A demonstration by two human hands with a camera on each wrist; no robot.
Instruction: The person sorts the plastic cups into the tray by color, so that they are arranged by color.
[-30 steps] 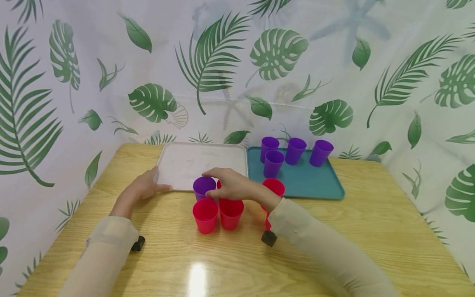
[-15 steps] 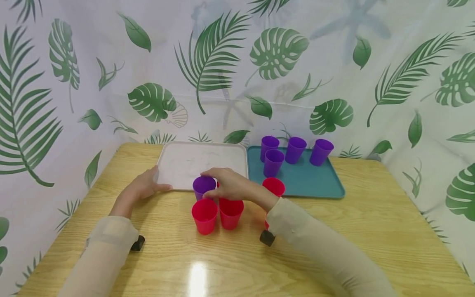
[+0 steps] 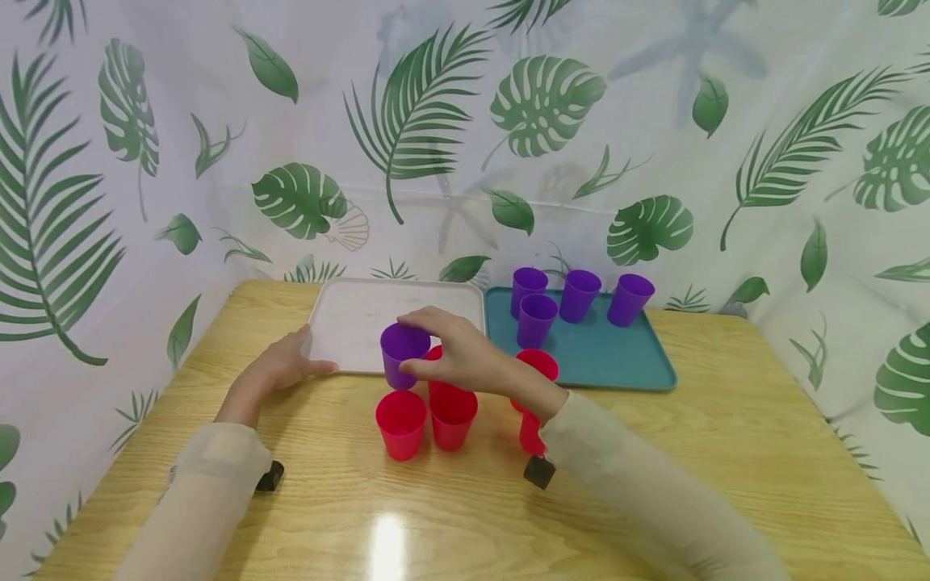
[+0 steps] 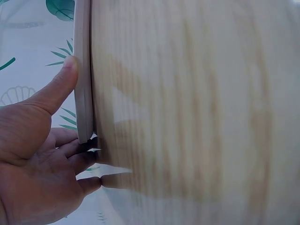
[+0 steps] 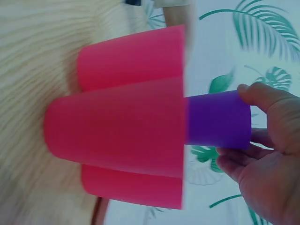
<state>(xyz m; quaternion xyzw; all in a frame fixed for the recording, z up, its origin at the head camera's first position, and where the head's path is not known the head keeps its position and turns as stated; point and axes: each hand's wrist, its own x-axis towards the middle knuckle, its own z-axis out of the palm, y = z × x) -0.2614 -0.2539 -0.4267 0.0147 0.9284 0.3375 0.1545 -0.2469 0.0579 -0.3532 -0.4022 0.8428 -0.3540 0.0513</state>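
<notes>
My right hand (image 3: 461,351) holds a purple cup (image 3: 400,365) by its upper part, thumb on the near side and fingers at the far rim. In the right wrist view the purple cup (image 5: 218,119) stands out above the rims of three red cups (image 5: 117,126), which hide its lower part. Two red cups stand side by side in front, a left one (image 3: 402,428) and a right one (image 3: 452,424); another (image 3: 439,379) is partly behind my hand. My left hand (image 3: 283,361) rests at the near left corner of the white tray (image 3: 345,323), its thumb (image 4: 58,86) straight along the rim.
A teal tray (image 3: 603,355) lies to the right of the white one, with several upright purple cups (image 3: 536,323) on it. More red cups (image 3: 534,363) stand near its front edge, partly hidden by my right forearm. A leaf-patterned cloth (image 3: 436,121) hangs behind the wooden table (image 3: 327,516).
My right hand has raised the purple cup from behind the front red cups, up and slightly away, so it overlaps the white tray more. The left hand has stayed at its corner.
</notes>
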